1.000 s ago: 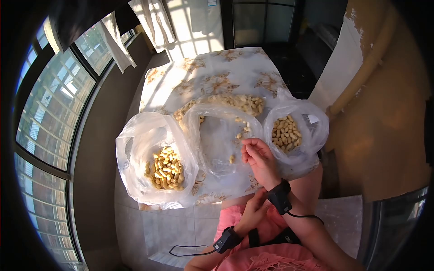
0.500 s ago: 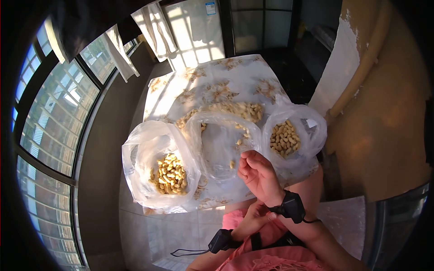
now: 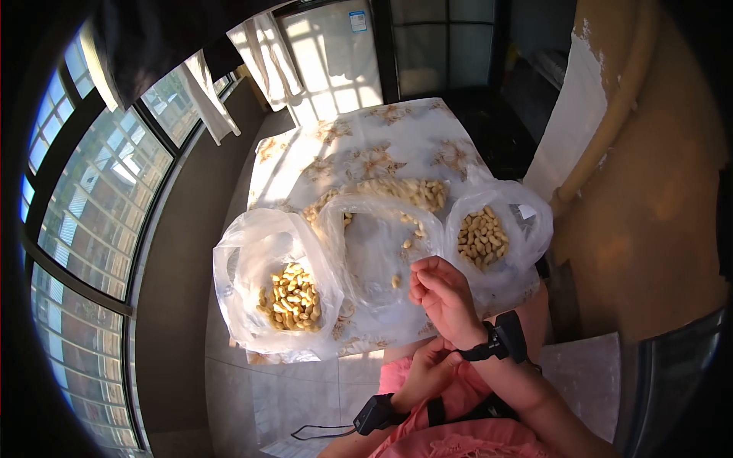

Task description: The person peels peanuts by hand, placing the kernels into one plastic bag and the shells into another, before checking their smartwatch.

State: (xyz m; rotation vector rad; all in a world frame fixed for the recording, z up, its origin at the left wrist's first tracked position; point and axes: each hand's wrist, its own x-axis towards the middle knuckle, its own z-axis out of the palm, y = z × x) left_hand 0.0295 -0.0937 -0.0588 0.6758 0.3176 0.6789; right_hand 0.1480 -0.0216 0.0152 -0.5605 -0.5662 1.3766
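My right hand (image 3: pixel 439 294) hovers over the near edge of the table (image 3: pixel 382 137), fingers curled into a loose fist with nothing visible in them. It is just in front of the middle clear plastic bag (image 3: pixel 374 237), which holds only a few peanuts (image 3: pixel 395 281). My left hand (image 3: pixel 426 369) rests low over my pink-clothed lap, tucked under the right wrist, its fingers partly hidden. A left bag (image 3: pixel 248 259) holds yellowish peanut pieces (image 3: pixel 292 298). A right bag (image 3: pixel 508 263) holds peanuts (image 3: pixel 479 235).
A heap of unshelled peanuts (image 3: pixel 397 189) lies on the floral tablecloth behind the bags. Black bands with cables sit on both wrists (image 3: pixel 500 341). Windows run along the left, cloths (image 3: pixel 214 91) hang above, and an orange wall (image 3: pixel 649 191) stands at the right.
My right hand has drawn back slightly from the middle bag and its fingers have curled in tighter. The view has shifted a little; the bags have not moved.
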